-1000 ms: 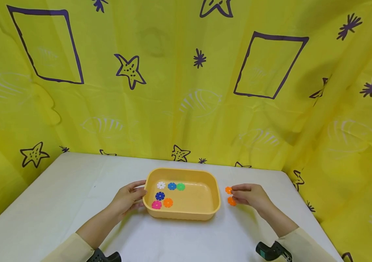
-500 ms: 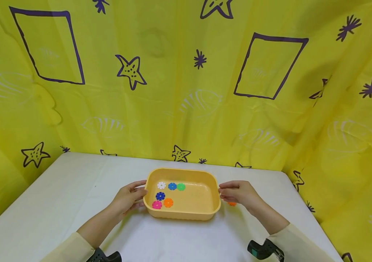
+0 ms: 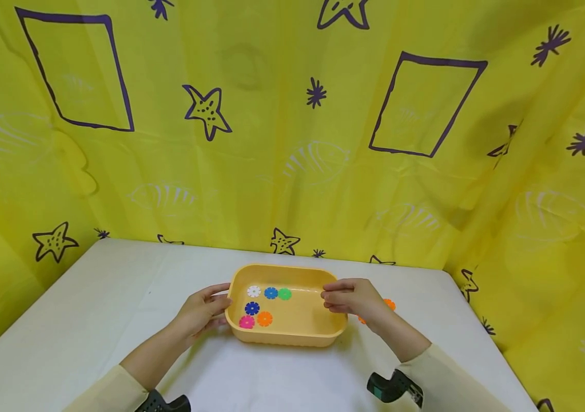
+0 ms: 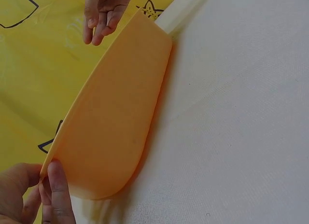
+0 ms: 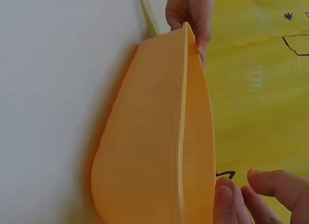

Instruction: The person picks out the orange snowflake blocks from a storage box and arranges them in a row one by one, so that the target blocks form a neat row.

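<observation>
A yellow-orange plastic basin (image 3: 287,339) stands on the white table. In it lie toothed snowflake discs: white (image 3: 254,292), light blue (image 3: 271,293), green (image 3: 284,294), dark blue (image 3: 252,308), pink (image 3: 247,321) and orange (image 3: 265,319). My left hand (image 3: 201,312) grips the basin's left end, thumb and fingers on either side of the rim (image 4: 54,154). Over the basin's right end hovers my right hand (image 3: 355,298). Its thumb (image 5: 270,181) is apart from the fingertips (image 5: 224,202), and nothing shows between them. Behind that hand, orange discs (image 3: 389,304) show on the table, partly hidden.
White cloth covers the table (image 3: 143,286). A yellow curtain (image 3: 271,171) printed with starfish and fish hangs behind it and along the right side. Each forearm carries a black wrist camera (image 3: 394,387).
My right hand has moved left, from the orange discs past the basin's right rim to above its inside. An orange disc formerly covered now shows to the right. The left hand keeps its grip.
</observation>
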### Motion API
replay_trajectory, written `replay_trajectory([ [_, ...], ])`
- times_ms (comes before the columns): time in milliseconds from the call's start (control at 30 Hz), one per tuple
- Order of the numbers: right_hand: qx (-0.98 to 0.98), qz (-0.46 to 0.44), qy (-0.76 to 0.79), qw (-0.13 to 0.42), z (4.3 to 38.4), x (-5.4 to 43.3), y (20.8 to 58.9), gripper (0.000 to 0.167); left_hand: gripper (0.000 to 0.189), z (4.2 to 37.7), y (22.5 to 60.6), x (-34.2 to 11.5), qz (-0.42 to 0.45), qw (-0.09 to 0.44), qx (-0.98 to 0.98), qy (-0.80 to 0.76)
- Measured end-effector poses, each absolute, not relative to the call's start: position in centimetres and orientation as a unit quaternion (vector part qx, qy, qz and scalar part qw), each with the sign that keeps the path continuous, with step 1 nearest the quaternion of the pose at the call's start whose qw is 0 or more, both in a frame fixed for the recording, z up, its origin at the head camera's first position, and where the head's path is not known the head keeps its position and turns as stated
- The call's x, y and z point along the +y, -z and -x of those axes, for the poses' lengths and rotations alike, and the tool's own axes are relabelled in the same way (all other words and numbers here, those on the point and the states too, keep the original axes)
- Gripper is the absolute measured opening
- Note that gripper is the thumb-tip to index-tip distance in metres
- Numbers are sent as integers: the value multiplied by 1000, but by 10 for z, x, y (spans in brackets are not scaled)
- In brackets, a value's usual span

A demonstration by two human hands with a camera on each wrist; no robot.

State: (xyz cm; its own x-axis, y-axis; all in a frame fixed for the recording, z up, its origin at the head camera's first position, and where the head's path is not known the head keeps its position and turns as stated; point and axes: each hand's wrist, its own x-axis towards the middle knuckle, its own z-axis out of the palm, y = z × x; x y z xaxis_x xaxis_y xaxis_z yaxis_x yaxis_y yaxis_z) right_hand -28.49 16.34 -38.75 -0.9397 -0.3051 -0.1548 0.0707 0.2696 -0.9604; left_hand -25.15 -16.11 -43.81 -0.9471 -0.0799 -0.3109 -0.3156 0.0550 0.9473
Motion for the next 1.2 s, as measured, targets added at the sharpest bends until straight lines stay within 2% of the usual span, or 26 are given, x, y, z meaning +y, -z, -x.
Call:
replay_trajectory([
  [1200, 791, 84, 581, 172, 287, 87, 421, 30, 48, 252, 441, -162, 127, 86, 711, -687],
])
